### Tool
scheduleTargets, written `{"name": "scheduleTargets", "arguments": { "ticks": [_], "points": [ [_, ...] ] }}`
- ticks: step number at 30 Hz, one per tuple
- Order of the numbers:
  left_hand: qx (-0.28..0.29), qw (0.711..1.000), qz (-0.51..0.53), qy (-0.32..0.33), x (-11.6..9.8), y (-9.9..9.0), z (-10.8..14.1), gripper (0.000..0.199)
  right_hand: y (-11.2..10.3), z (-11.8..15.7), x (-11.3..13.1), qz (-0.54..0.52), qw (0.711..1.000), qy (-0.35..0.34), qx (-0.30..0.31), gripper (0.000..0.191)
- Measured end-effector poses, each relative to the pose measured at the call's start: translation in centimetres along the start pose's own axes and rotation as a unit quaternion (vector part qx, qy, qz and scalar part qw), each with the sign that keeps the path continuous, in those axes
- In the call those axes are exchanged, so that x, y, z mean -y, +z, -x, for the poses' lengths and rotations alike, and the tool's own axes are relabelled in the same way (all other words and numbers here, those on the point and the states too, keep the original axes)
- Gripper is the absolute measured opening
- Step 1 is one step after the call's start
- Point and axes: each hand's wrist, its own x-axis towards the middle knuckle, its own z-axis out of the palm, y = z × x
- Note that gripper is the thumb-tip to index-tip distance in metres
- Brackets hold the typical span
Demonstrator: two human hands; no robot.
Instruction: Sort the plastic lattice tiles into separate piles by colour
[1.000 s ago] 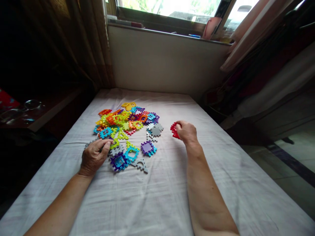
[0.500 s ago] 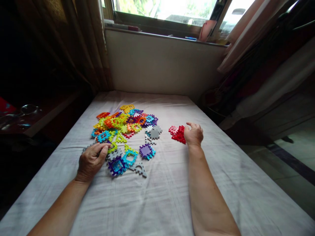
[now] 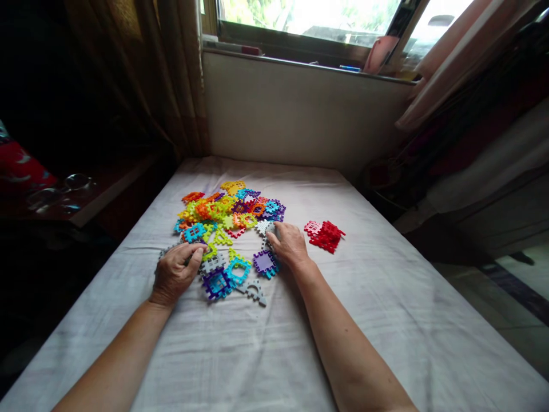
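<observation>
My left hand (image 3: 175,273) rests at the near left edge of a heap of coloured plastic interlocking building pieces (image 3: 210,209). Its fingers are curled with the thumb against them, close to a yellow-green piece (image 3: 210,252); what they hold is hidden. My right hand (image 3: 289,243) is over the grey pieces (image 3: 262,227) at the heap's right side, thumb and forefinger apart, partly covering them. Just in front of it lies a purple square piece (image 3: 265,262) on a blue one. To its right, red pieces (image 3: 328,236) are gathered with a pink piece (image 3: 313,228).
A pale sheet (image 3: 274,349) covers the surface under the pieces. A grey arched piece (image 3: 256,292) lies at the heap's near edge. Beyond are a wall and a window sill (image 3: 300,62). Eyeglasses (image 3: 77,183) lie on a dark side table at left.
My right hand has left the red pieces and moved left to the grey ones. My left hand stays beside the heap. The whole view has shifted slightly.
</observation>
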Motion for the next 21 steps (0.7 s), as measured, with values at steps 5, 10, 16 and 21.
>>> {"name": "scheduleTargets", "arguments": {
  "ticks": [5,10,16,21],
  "points": [
    [0.005,1.0,-0.001,-0.009,0.0,0.1,0.0,0.033,-0.6,-0.3,2.5,-0.013,0.997,-0.059,-0.047,0.031],
    [-0.004,1.0,0.005,-0.003,-0.2,-0.1,-0.1,0.034,0.1,-1.1,7.0,0.034,0.983,-0.175,0.039,0.026],
    [-0.008,1.0,0.02,0.0,0.0,0.1,0.0,0.034,1.0,-1.8,9.1,0.08,0.971,-0.215,0.06,0.028],
    [0.001,1.0,0.018,-0.016,0.2,0.2,0.1,0.033,0.1,-1.1,7.4,-0.017,0.973,-0.227,0.029,0.021]
  ]
}}
